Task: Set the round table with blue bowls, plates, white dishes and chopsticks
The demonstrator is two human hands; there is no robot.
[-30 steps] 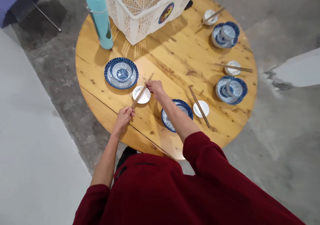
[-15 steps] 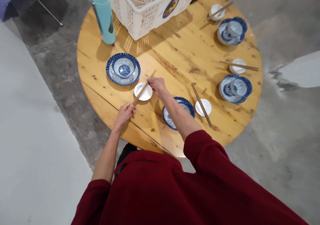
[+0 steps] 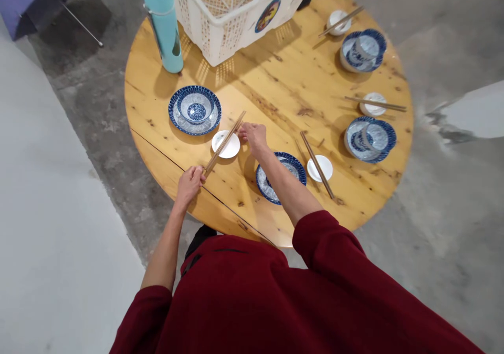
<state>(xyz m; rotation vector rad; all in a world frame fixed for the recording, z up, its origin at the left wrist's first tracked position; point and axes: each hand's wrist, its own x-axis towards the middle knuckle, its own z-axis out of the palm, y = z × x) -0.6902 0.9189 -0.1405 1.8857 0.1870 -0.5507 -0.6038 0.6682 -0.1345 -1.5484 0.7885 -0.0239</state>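
A pair of wooden chopsticks (image 3: 225,143) lies slanted across a small white saucer (image 3: 232,148). At their lower end is my left hand (image 3: 190,183), its fingers drawn together around the very tips. My right hand (image 3: 254,136) hovers just right of the saucer and upper chopsticks, fingers slightly spread with nothing in them. Up and left of the saucer sits a blue-and-white bowl (image 3: 196,106) on a matching plate (image 3: 176,124). Another blue-rimmed plate (image 3: 301,171) is partly covered by my right forearm.
A second white saucer (image 3: 314,174) with chopsticks (image 3: 318,165) lies right of my forearm. Two stacked blue-and-white settings (image 3: 370,138) (image 3: 363,51) line the right side. A white plastic crate (image 3: 224,39) and turquoise bottle (image 3: 167,33) stand on the round wooden table (image 3: 275,102).
My right hand has let go of the upper part of the chopsticks and moved slightly right. My left hand has slid down and left to the chopsticks' lower end. The chopsticks stay on the saucer.
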